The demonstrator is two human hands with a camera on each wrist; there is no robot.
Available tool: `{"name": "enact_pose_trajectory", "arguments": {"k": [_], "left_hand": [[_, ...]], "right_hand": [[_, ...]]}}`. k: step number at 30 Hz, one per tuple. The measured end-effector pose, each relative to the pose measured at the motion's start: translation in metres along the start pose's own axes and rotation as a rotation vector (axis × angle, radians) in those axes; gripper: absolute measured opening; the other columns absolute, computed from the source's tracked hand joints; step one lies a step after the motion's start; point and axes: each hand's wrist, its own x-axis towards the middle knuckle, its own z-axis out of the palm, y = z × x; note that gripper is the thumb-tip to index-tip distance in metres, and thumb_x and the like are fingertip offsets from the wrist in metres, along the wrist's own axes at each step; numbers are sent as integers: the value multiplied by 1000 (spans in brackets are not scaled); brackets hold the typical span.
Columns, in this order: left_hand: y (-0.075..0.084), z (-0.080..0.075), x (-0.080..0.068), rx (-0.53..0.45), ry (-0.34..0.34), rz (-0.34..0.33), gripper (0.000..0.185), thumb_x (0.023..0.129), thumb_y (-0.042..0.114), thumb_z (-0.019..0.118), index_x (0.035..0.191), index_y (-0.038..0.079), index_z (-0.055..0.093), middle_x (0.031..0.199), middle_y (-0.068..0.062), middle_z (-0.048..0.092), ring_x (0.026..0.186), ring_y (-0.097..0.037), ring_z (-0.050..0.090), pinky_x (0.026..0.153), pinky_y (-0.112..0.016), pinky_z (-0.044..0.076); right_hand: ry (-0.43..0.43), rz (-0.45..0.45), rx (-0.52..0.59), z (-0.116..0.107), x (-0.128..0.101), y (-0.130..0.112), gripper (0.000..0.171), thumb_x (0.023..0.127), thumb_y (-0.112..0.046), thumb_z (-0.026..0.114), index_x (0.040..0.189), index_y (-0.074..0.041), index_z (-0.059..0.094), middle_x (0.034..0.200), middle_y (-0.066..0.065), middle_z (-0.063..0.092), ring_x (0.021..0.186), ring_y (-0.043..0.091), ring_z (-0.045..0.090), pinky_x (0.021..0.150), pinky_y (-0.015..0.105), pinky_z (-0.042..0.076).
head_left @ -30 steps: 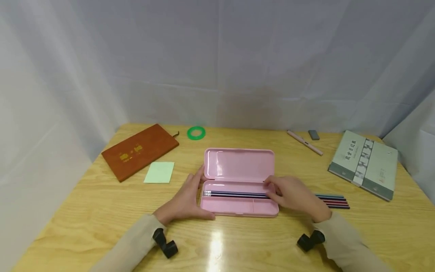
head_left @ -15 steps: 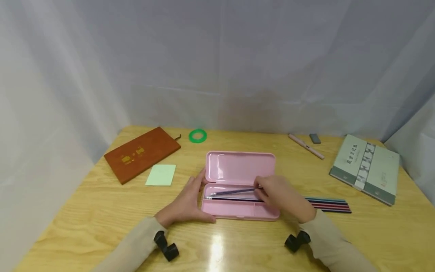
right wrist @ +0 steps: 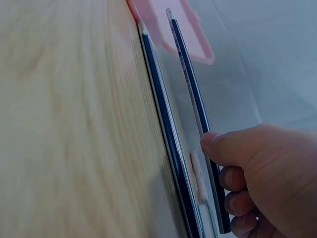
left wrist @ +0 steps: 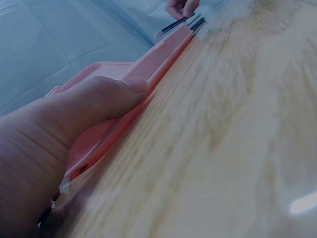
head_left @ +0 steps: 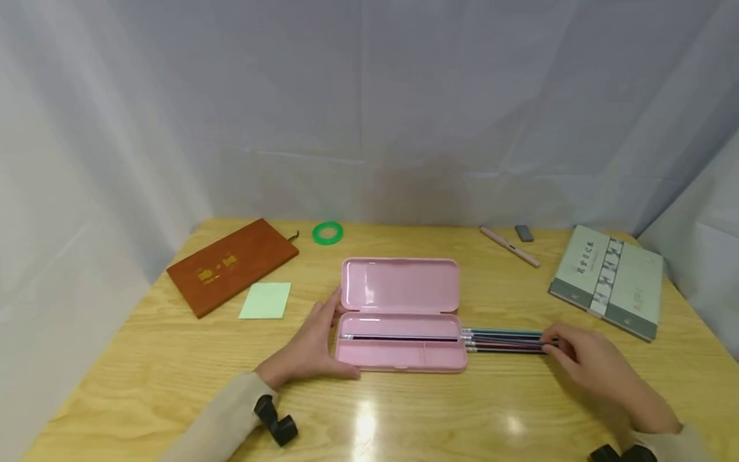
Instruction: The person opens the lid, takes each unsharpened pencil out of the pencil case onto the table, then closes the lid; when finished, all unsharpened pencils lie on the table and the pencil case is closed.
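Note:
A pink pencil case (head_left: 383,353) lies with its lid (head_left: 404,285) up, and dark pencils (head_left: 398,337) show in its long compartment. My left hand (head_left: 312,346) holds the case's left end, its thumb (left wrist: 116,99) along the front wall and its fingers behind, partly hidden. To the right of the case, my right hand (head_left: 594,359) pinches a dark pencil (right wrist: 191,74) near one end between thumb and fingers. The held pencil's silver eraser end points toward the case. Beside and below it, several pencils (head_left: 502,332) lie side by side on the table.
A brown notebook (head_left: 231,266), pale green sticky notes (head_left: 265,301) and a green tape ring (head_left: 327,233) lie on the left. Toward the back right are a pink pen (head_left: 509,246), a grey eraser (head_left: 524,233) and a green-grey notebook (head_left: 606,282).
My right hand has lifted a pencil out of the case and carried it right, over the pencils on the table. My left hand stays on the case.

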Motion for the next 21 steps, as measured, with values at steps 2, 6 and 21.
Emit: {"name": "enact_pose_trajectory", "arguments": {"k": [2, 6, 21], "left_hand": [[0, 1, -1, -6, -3, -4, 145, 47, 50, 93, 156, 21, 2, 122, 4, 45, 111, -13, 47, 98, -39, 44], [1, 2, -2, -13, -13, -7, 145, 47, 51, 92, 156, 21, 2, 122, 3, 44, 112, -13, 49, 99, -40, 44], [0, 0, 0, -18, -9, -8, 145, 47, 52, 92, 156, 27, -1, 123, 4, 45, 113, -13, 48, 100, -41, 43]], "right_hand": [[12, 15, 9, -4, -14, 9, 17, 83, -4, 72, 88, -18, 65, 59, -21, 37, 51, -7, 30, 47, 18, 29], [-26, 46, 49, -7, -30, 18, 14, 84, -6, 72, 87, -18, 65, 59, -22, 38, 51, -7, 31, 45, 18, 30], [-155, 54, -36, 5, 0, -8, 49, 78, -11, 75, 124, -8, 56, 60, -18, 37, 49, -5, 30, 48, 19, 29]]}}
